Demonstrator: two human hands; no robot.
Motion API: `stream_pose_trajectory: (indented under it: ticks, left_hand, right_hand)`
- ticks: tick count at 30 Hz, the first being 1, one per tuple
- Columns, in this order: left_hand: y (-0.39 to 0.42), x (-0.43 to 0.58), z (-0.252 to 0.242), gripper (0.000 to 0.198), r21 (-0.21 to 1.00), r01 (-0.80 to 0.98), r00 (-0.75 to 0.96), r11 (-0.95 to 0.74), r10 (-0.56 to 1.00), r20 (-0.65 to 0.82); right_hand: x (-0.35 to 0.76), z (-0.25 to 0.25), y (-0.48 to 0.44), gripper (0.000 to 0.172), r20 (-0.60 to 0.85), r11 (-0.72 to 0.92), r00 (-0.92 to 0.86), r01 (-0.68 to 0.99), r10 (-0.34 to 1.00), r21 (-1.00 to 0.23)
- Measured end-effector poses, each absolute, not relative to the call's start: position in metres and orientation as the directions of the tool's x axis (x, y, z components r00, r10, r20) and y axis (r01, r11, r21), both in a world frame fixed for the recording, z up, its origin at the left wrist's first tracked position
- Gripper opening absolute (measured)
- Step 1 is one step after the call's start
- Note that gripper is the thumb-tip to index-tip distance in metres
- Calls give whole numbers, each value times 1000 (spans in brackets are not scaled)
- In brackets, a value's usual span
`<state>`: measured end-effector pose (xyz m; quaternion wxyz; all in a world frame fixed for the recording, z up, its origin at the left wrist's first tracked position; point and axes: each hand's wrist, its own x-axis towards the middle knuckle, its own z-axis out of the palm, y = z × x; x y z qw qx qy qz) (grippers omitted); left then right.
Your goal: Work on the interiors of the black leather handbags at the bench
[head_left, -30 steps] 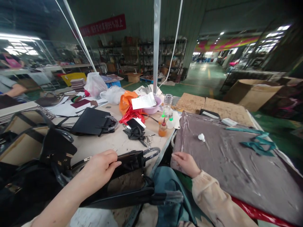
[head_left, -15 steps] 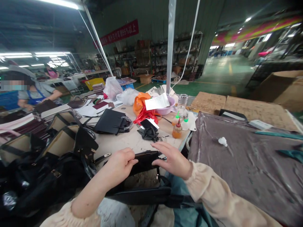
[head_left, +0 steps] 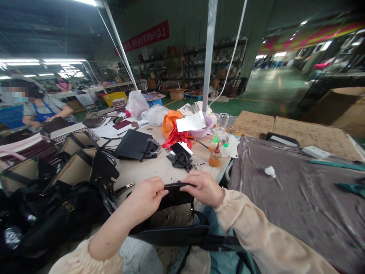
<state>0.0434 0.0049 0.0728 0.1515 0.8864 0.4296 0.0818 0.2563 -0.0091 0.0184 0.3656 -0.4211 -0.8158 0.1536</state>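
A black handbag (head_left: pixel 176 198) stands at the table's near edge, against my lap, with its mouth gaping toward me. My left hand (head_left: pixel 148 196) pinches the left part of its far top edge between thumb and fingers. On the right part of that same edge, my right hand (head_left: pixel 201 187) is closed, thumb on the near side and fingers over the far side. The bag's near edge (head_left: pixel 176 234) lies lower, close to my lap. A metal fitting shows at its right end. Beyond my hands lie a black strap bundle (head_left: pixel 180 160) and a glue bottle (head_left: pixel 215 156) with a red tip.
Several black bags (head_left: pixel 71 182) crowd the left side. A flat black bag piece (head_left: pixel 135 144), an orange plastic bag (head_left: pixel 171 121) and a purple basin (head_left: pixel 203 129) sit farther back. At right spreads a brown covered surface (head_left: pixel 285 190). A co-worker (head_left: pixel 45 108) sits far left.
My right hand has moved left and closed on the bag's far edge; before, its fingers were spread. My left hand keeps its pinch. The view has shifted slightly.
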Motion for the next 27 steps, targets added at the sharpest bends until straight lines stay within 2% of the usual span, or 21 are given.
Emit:
stream_pose_trajectory:
  ticks: [9,17,21,25,27]
  left_hand:
    - [5,44,74,30,354,742,612,-570,791,-10]
    - [6,44,72,25,333,760,588,-559,809,16]
    - [8,44,72,26,332,760,584,-559,811,30]
    - [9,43,71,25,339,757,582,-559,812,40]
    - [9,42,70,25,349,745,591,-568,805,48]
  right_hand:
    - [257,23,-8,19,435,620,-444,600,783,-505]
    - [256,21,-8,21,437,608,-431,646,790,-462]
    - [256,21,-9,13,448,611,-433,673,782,-417]
    - [253,23,-9,25,444,620,-448,670,776,-408]
    - [250,23,-8,25,441,609,-438,681,783,-407]
